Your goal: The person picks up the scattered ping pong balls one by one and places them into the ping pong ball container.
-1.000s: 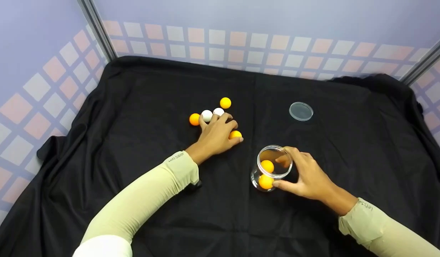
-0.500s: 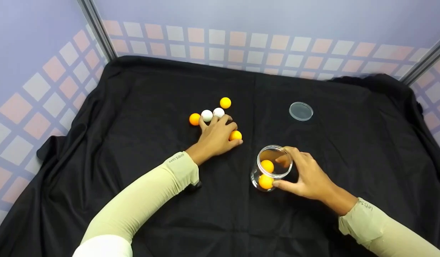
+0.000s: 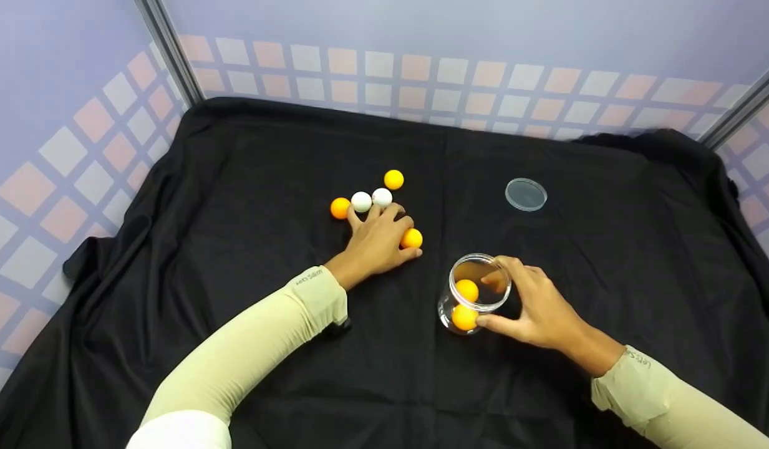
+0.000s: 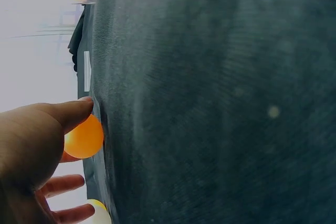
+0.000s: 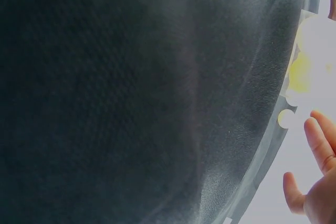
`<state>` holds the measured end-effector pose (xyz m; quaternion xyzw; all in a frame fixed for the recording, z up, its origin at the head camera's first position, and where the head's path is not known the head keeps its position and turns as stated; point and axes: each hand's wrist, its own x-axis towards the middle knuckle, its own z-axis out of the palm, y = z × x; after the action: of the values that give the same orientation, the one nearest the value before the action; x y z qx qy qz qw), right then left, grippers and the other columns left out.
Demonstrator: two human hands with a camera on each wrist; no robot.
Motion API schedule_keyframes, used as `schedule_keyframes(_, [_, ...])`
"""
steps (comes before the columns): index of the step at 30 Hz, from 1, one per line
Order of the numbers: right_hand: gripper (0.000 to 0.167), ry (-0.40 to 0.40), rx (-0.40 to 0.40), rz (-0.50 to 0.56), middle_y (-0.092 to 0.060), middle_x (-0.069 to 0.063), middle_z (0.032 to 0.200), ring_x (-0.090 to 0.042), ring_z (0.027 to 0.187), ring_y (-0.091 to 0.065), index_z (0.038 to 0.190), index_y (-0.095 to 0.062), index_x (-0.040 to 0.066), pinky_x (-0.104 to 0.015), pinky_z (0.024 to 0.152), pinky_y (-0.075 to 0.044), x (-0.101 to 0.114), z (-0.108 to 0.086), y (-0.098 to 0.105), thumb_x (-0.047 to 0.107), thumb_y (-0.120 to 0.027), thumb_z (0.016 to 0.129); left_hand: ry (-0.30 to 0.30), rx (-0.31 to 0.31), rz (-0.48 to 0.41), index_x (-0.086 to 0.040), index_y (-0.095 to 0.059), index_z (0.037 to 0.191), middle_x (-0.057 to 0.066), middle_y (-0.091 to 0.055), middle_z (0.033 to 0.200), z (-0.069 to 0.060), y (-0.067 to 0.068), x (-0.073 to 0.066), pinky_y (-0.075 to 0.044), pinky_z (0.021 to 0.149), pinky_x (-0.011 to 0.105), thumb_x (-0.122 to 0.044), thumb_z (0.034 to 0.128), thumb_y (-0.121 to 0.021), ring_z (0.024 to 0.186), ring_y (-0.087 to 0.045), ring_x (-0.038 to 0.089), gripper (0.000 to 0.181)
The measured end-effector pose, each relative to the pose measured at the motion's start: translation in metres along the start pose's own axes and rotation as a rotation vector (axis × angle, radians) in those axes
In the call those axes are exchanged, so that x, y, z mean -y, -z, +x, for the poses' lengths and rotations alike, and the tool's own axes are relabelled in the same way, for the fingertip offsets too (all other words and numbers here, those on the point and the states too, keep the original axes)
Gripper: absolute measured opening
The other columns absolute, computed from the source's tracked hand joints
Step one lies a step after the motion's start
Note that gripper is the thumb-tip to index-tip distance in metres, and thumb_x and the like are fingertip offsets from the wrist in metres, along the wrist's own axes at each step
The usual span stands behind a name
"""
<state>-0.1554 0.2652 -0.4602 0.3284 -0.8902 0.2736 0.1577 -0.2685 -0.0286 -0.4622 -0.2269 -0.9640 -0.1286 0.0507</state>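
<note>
In the head view my left hand (image 3: 377, 243) is low over the black cloth, thumb and a finger pinching an orange ball (image 3: 411, 239). The left wrist view has that orange ball (image 4: 84, 137) between thumb and finger, with the other fingers spread. Two white balls (image 3: 362, 202) sit just beyond those fingertips, and another orange ball (image 3: 340, 208) is beside them. My right hand (image 3: 540, 308) grips a clear, open-topped jar (image 3: 445, 308) standing upright on the cloth. Inside it are two orange balls (image 3: 465, 317). Overexposure washes out the jar in the right wrist view.
One more orange ball (image 3: 394, 179) lies beyond the white pair. A clear round lid (image 3: 526, 194) rests flat at the back right. Wrinkled black cloth (image 3: 284, 162) covers the table, bordered by patterned walls (image 3: 421, 75) behind and at the sides.
My left hand has drawn very slightly toward me, and the orange ball at its thumb has shifted a little with it. The right hand and jar hold still.
</note>
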Motion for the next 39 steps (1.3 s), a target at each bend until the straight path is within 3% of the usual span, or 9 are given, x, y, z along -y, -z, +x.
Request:
schedule_keyframes(21, [0.085, 0.009, -0.003, 0.002, -0.074, 0.005, 0.111, -0.011, 0.09, -0.066, 0.138, -0.052, 0.009, -0.044, 0.088, -0.045, -0.001, 0.0, 0.001, 0.044, -0.09, 0.07, 0.005, 0.021, 0.017, -0.024, -0.067, 0.124, 0.002, -0.054, 0.142, -0.001, 0.0, -0.002, -0.012, 0.112, 0.077, -0.054, 0.0901, -0.071, 0.129, -0.048, 0.031, 0.046])
schedule_keyframes(39, [0.083, 0.037, -0.014, 0.029, -0.075, 0.004, 0.108, -0.012, 0.09, -0.068, 0.136, -0.053, 0.008, -0.033, 0.082, -0.05, -0.002, 0.002, 0.001, 0.041, -0.091, 0.07, 0.005, 0.024, 0.009, -0.027, -0.065, 0.127, -0.001, -0.052, 0.145, -0.002, 0.013, -0.015, -0.01, 0.113, 0.078, -0.055, 0.0905, -0.069, 0.131, -0.047, 0.031, 0.046])
